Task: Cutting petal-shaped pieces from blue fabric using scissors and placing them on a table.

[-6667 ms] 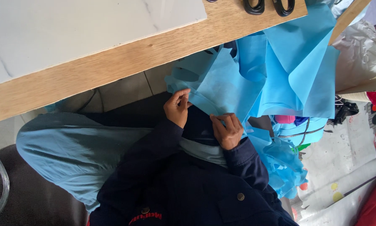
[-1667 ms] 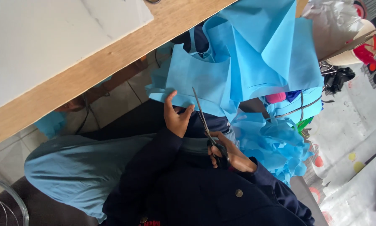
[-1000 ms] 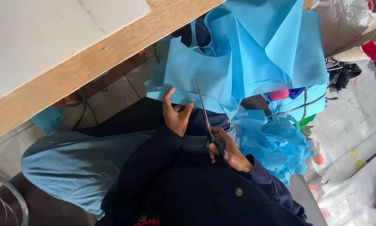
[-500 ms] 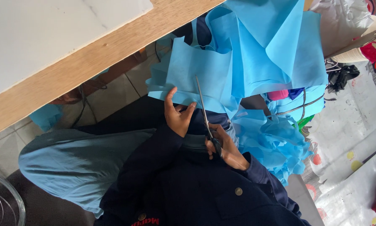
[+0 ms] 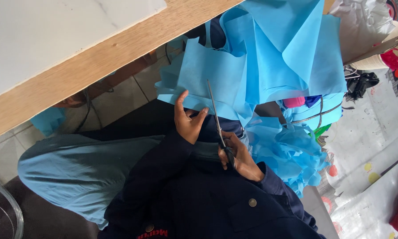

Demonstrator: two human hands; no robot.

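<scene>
1. Here, a sheet of light blue fabric (image 5: 216, 75) is seen hanging from the wooden edge of the desk (image 5: 97, 66) down toward the lap, directly above both hands.
2. The lower edge of that blue sheet is gripped by the left hand (image 5: 188, 121), thumb and fingers spread against the cloth from below.
3. A pair of scissors (image 5: 217, 119) is clasped by the right hand (image 5: 238, 155), the fingers being closed through the dark handles, just beside the left hand and slightly lower.
4. The long thin blades are pointed upward and laid over the blue sheet, just right of the left hand's fingertips; whether the blades are parted cannot be told.
5. More folded blue fabric (image 5: 292, 44) is draped over the desk edge to the right, and a crumpled heap of blue scraps (image 5: 287, 155) is found beside the right forearm.
6. A dark jacket sleeve (image 5: 159, 168) covers the left arm.
</scene>
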